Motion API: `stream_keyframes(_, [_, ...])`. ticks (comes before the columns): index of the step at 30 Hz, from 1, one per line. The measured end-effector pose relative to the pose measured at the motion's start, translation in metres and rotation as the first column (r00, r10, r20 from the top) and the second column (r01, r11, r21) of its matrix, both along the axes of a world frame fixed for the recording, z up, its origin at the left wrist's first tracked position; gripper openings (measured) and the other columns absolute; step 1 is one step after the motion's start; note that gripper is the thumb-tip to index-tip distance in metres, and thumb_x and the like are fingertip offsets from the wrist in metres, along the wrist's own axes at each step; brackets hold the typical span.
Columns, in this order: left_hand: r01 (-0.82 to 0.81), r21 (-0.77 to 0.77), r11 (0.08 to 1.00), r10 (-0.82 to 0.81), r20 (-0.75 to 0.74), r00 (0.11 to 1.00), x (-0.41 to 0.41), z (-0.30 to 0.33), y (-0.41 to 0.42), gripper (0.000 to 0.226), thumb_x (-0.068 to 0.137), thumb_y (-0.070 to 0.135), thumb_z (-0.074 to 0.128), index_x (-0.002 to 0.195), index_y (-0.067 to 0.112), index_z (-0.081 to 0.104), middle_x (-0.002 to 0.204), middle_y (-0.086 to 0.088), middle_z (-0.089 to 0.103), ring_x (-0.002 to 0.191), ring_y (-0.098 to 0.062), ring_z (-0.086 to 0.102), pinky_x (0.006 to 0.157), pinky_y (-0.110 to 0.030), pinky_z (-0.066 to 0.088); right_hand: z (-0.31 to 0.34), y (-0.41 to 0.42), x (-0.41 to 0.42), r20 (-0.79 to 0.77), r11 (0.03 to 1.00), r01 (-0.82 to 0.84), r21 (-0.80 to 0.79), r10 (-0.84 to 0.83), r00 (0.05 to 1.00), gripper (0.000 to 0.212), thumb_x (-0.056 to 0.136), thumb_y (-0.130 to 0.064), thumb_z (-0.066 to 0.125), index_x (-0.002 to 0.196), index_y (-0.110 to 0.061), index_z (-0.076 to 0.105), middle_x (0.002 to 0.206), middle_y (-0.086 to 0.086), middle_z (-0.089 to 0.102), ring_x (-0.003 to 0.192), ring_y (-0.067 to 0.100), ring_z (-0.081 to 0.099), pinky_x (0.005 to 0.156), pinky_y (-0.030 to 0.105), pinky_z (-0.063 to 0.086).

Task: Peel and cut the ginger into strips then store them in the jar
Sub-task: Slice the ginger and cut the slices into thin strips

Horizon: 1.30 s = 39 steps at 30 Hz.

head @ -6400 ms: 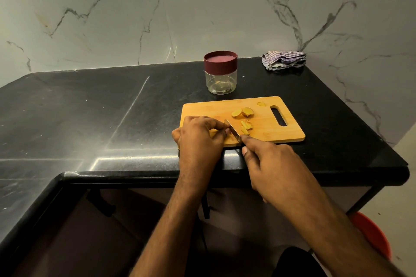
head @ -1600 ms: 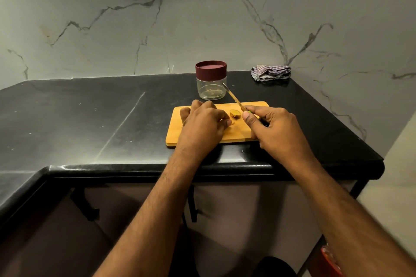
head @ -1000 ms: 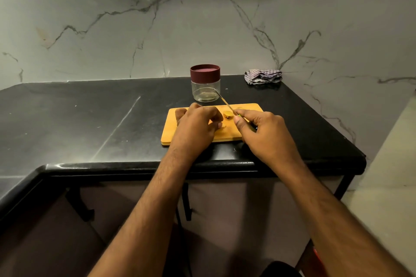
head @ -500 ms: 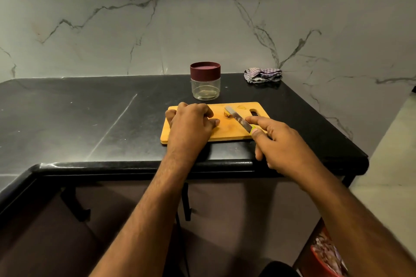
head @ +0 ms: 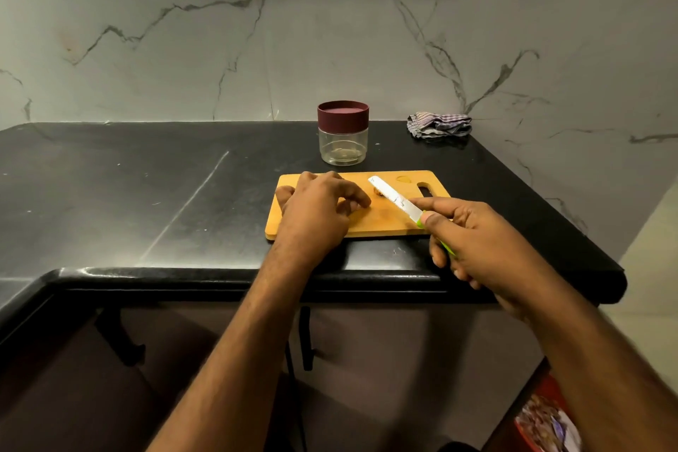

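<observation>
While slicing pauses, right hand (head: 473, 246) grips knife (head: 398, 200) mid-frame | left hand (head: 315, 211) fingers curled, steadying ginger, contents hidden | jar (head: 343, 134) lidded behind.

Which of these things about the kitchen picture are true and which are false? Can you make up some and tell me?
1. The clear glass jar has its dark red lid on. True.
2. The right hand holds the silver knife with the green handle. True.
3. The jar stands on the wooden cutting board. False: it stands on the black countertop, behind the board.
4. The striped cloth lies in the far corner by the marble wall. True.
5. The left hand grips the jar. False: it rests on the board, fingers curled.
</observation>
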<state>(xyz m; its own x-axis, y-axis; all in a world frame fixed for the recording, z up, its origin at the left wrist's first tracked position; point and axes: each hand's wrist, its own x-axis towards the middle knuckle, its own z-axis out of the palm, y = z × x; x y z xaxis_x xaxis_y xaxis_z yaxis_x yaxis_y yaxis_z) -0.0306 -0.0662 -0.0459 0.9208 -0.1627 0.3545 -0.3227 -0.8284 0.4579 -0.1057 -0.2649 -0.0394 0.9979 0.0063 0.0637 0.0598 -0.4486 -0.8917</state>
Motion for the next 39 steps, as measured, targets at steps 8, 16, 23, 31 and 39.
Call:
stream_keyframes(8, [-0.052, -0.162, 0.985, 0.060, 0.044, 0.997, 0.003, -0.005, 0.004, 0.022, 0.097, 0.022, 0.063, 0.113, 0.036, 0.071, 0.116, 0.016, 0.065, 0.126, -0.012, 0.042, 0.104, -0.041, 0.022, -0.002, 0.006, 0.000, 0.013, 0.997, 0.023, -0.072, -0.022, 1.000, 0.030, 0.100, -0.035, 0.047, 0.127, -0.044, 0.055, 0.059, 0.000, 0.061, 0.042, 0.010, 0.043, 0.038, 0.023, 0.034])
stream_keyframes(16, [-0.064, -0.150, 0.987, 0.078, 0.094, 0.992, 0.004, -0.005, 0.004, 0.021, 0.090, 0.035, 0.073, 0.111, 0.034, 0.072, 0.104, 0.017, 0.071, 0.121, -0.008, 0.050, 0.101, -0.038, 0.023, -0.004, 0.009, 0.003, 0.051, 0.984, 0.034, -0.177, -0.026, 0.998, 0.032, 0.099, -0.037, 0.048, 0.130, -0.044, 0.054, 0.059, -0.002, 0.064, 0.040, 0.005, 0.048, 0.039, 0.017, 0.036])
stream_keyframes(23, [-0.011, -0.200, 0.980, 0.027, 0.075, 0.997, -0.001, -0.003, 0.004, 0.023, 0.088, 0.036, 0.075, 0.111, 0.035, 0.073, 0.100, 0.019, 0.073, 0.113, -0.001, 0.055, 0.093, -0.035, 0.020, -0.004, 0.010, -0.002, 0.075, 0.974, 0.084, -0.210, -0.069, 0.995, 0.033, 0.099, -0.037, 0.048, 0.131, -0.044, 0.054, 0.059, -0.002, 0.064, 0.039, 0.004, 0.049, 0.041, 0.017, 0.038])
stream_keyframes(31, [-0.114, -0.125, 0.986, 0.115, 0.000, 0.993, 0.002, -0.001, 0.003, 0.014, 0.085, 0.045, 0.076, 0.097, 0.038, 0.076, 0.113, 0.016, 0.067, 0.130, -0.014, 0.039, 0.097, -0.037, 0.021, 0.000, 0.033, -0.018, 0.075, 0.898, 0.128, -0.421, -0.106, 0.992, 0.036, 0.099, -0.039, 0.046, 0.134, -0.048, 0.048, 0.077, -0.007, 0.063, 0.051, 0.007, 0.060, 0.047, 0.021, 0.050])
stream_keyframes(39, [-0.104, -0.092, 0.990, 0.102, -0.020, 0.995, 0.007, -0.001, 0.003, 0.018, 0.088, 0.046, 0.071, 0.103, 0.037, 0.077, 0.110, 0.017, 0.069, 0.128, -0.015, 0.042, 0.102, -0.043, 0.025, 0.001, 0.039, -0.016, 0.104, 0.861, 0.163, -0.481, -0.128, 0.986, 0.035, 0.099, -0.038, 0.046, 0.133, -0.045, 0.052, 0.084, -0.009, 0.061, 0.070, 0.009, 0.062, 0.064, 0.031, 0.059])
